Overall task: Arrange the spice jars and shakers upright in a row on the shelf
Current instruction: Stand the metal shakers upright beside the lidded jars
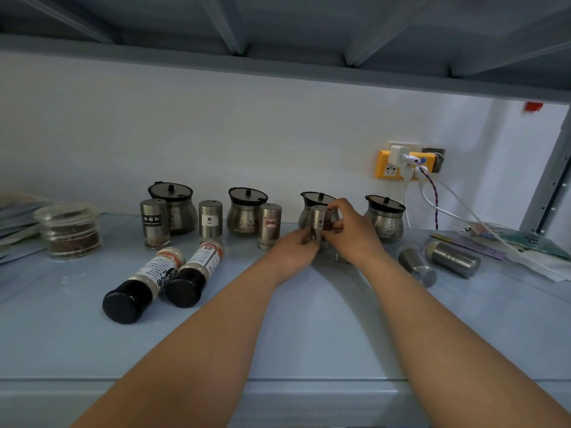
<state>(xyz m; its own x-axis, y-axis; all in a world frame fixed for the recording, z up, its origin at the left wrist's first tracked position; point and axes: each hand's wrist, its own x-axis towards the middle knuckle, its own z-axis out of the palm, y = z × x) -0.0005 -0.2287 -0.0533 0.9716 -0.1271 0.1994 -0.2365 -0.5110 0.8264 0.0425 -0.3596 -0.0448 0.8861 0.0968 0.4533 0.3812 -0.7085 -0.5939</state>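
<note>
Both hands hold one steel shaker (319, 225) upright toward the back edge of the shelf (309, 335), in front of the third lidded pot (315, 201): the left hand (295, 248) grips its lower body, the right hand (349, 233) pinches its top. The step looks like setting it into the row beside the red-labelled shaker (269, 225). Next, probably the two steel shakers (452, 257) lying toward the right edge, then the two black-capped bottles (160, 276) of pale powder. A glass jar (69, 231) at the left holds dark spice.

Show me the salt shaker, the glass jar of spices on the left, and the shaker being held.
salt shaker (210, 222): head view, on its white label.
glass jar (70, 231): head view, on its clear side wall.
held shaker (318, 219): head view, on its steel body between both hands.
</note>
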